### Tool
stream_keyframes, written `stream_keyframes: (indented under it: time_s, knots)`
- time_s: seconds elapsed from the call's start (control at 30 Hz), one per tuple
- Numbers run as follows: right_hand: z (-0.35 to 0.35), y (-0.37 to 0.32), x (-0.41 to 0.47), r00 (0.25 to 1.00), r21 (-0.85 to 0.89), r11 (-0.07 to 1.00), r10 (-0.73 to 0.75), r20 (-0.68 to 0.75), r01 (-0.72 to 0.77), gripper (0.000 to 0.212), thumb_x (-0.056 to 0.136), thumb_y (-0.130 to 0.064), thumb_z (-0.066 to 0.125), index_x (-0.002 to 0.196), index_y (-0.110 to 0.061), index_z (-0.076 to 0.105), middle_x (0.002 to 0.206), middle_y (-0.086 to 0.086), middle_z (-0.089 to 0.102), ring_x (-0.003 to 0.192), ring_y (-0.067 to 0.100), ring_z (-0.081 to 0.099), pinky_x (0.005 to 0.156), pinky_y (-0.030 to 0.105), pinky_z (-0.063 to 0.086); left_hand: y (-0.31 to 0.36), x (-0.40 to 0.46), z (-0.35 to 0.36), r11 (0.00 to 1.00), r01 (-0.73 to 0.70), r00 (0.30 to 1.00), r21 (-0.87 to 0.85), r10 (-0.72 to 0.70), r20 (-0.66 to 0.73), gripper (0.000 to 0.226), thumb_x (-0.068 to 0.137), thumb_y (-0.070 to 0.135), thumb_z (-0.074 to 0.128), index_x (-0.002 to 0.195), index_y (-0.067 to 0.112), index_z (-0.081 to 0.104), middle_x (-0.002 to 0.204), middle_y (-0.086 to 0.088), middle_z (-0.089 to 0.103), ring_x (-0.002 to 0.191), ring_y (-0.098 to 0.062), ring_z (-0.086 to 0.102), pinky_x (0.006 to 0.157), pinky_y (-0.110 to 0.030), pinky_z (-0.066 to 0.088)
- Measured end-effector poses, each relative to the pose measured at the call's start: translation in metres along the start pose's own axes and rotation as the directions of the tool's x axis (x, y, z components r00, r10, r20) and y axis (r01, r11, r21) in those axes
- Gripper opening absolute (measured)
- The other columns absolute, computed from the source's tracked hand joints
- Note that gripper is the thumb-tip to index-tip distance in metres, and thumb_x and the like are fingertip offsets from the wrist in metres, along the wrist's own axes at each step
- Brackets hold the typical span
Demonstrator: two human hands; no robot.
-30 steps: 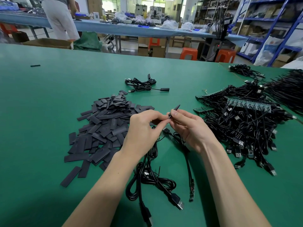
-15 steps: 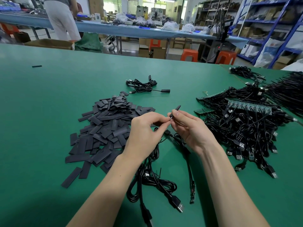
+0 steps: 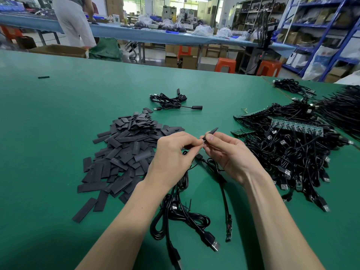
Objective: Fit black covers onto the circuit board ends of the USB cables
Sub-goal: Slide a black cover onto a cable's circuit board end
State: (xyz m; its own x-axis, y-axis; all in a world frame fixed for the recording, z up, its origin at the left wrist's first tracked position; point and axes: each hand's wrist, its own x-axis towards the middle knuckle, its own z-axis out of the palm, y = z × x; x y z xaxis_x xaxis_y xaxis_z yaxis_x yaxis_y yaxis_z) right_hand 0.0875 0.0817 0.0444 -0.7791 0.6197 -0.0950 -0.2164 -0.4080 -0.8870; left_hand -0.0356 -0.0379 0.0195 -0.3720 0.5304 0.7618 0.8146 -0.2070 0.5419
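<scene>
— Cover (image 3: 212, 131) position?
— Pinched in the right hand (image 3: 232, 155), above mid-table (image 3: 58, 114); long axis runs up and away to the right, open end facing the left hand (image 3: 171, 158).
— And that hand?
— Fingertips clamped on the cable's board end (image 3: 202, 141), touching the cover's mouth.

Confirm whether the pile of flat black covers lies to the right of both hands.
No, the pile of flat black covers lies left of the left hand.
</scene>
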Motion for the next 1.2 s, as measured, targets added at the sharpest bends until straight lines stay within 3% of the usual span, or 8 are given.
stream_keyframes:
  time_s: [0.27, 0.47, 0.53, 0.83, 1.2]
  knots:
    - [-0.004, 0.0, -0.002, 0.999, -0.004, 1.0, 0.022, 0.036, -0.022, 0.017, 0.075, -0.009, 0.076, 0.091, -0.004, 0.074, 0.093, 0.012, 0.076, 0.074, 0.013, 0.072, 0.069, 0.018, 0.058, 0.001, 0.003, -0.002, 1.0, -0.002, 0.999, 0.001, 0.002, 0.036, 0.004, 0.082, 0.005, 0.082, 0.086, 0.006, 0.08, 0.086, -0.001, 0.077, 0.078, -0.01, 0.07, 0.076, -0.029, 0.057]
    - [0.003, 0.002, 0.001, 1.0, 0.125, 0.992, 0.01, 0.03, -0.014, 0.008, 0.077, -0.01, 0.076, 0.082, -0.014, 0.08, 0.094, 0.006, 0.075, 0.089, 0.015, 0.074, 0.079, 0.022, 0.058, 0.007, 0.003, 0.001, 0.926, 0.276, 0.959, -0.256, -0.284, 0.003, 0.006, 0.083, 0.012, 0.083, 0.089, 0.015, 0.081, 0.081, 0.011, 0.077, 0.075, -0.009, 0.073, 0.076, -0.021, 0.057]
    - [0.002, 0.002, 0.002, 1.0, 0.151, 0.988, 0.011, 0.026, -0.015, 0.012, 0.077, -0.009, 0.076, 0.086, -0.014, 0.082, 0.097, 0.008, 0.076, 0.091, 0.016, 0.074, 0.078, 0.021, 0.058, 0.006, 0.002, 0.002, 0.913, 0.297, 0.951, -0.281, -0.308, 0.006, 0.006, 0.083, 0.012, 0.082, 0.087, 0.016, 0.081, 0.079, 0.012, 0.077, 0.074, -0.008, 0.073, 0.075, -0.019, 0.057]
    - [0.006, 0.005, 0.003, 1.0, 0.201, 0.98, -0.006, 0.006, 0.005, 0.009, 0.079, -0.009, 0.074, 0.081, -0.011, 0.082, 0.093, 0.009, 0.077, 0.088, 0.015, 0.075, 0.075, 0.019, 0.058, 0.005, 0.0, 0.002, 0.959, 0.164, 0.98, -0.229, -0.185, -0.07, 0.008, 0.08, 0.004, 0.083, 0.084, 0.011, 0.081, 0.081, 0.009, 0.076, 0.075, -0.007, 0.072, 0.075, -0.016, 0.054]
    - [0.004, 0.006, 0.004, 1.0, 0.161, 0.987, -0.019, 0.013, 0.017, 0.007, 0.078, -0.011, 0.076, 0.082, -0.012, 0.082, 0.094, 0.008, 0.077, 0.088, 0.015, 0.075, 0.076, 0.019, 0.058, 0.004, -0.001, 0.0, 0.99, 0.067, 0.995, -0.122, -0.075, -0.061, 0.01, 0.08, 0.001, 0.082, 0.085, 0.009, 0.079, 0.085, 0.002, 0.076, 0.081, -0.004, 0.07, 0.079, -0.012, 0.051]
